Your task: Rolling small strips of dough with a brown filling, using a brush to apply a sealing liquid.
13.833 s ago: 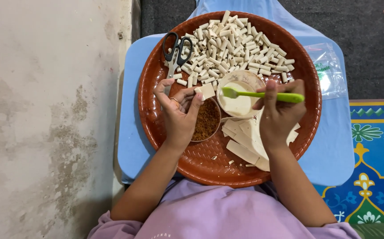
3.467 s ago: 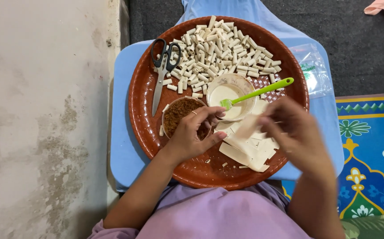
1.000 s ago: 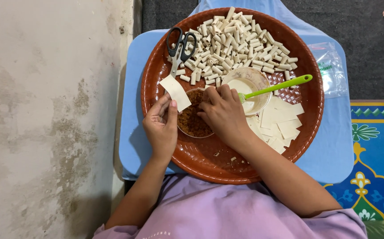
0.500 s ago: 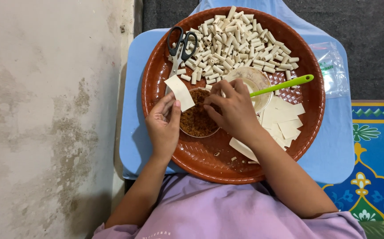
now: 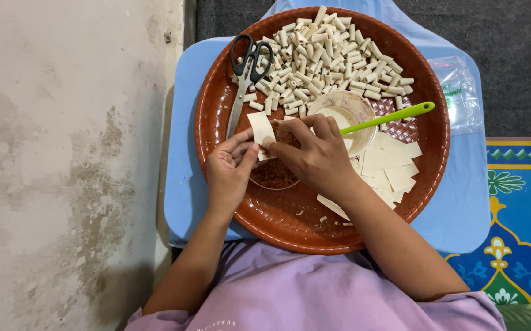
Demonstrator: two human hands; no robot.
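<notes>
My left hand (image 5: 229,170) holds a pale square wrapper (image 5: 260,127) by its lower edge, over a small clear bowl of brown crumbly filling (image 5: 273,173). My right hand (image 5: 316,152) reaches across the bowl and its fingertips pinch some of the filling onto the wrapper. Both hands are above a round brown tray (image 5: 278,214). A heap of small rolled pale pieces (image 5: 327,55) fills the tray's far half. To the right of my right hand lies a stack of flat wrappers (image 5: 394,162).
Black-handled scissors (image 5: 245,73) lie at the tray's far left. A clear bowl of whitish paste (image 5: 352,111) holds a green spatula (image 5: 394,116). The tray rests on a light blue board (image 5: 183,184). A plastic bag (image 5: 458,101) lies at right, a concrete floor (image 5: 63,165) at left.
My right hand has shifted from the filling bowl up to the wrapper held in my left hand. The left hand has lowered the wrapper slightly toward the bowl.
</notes>
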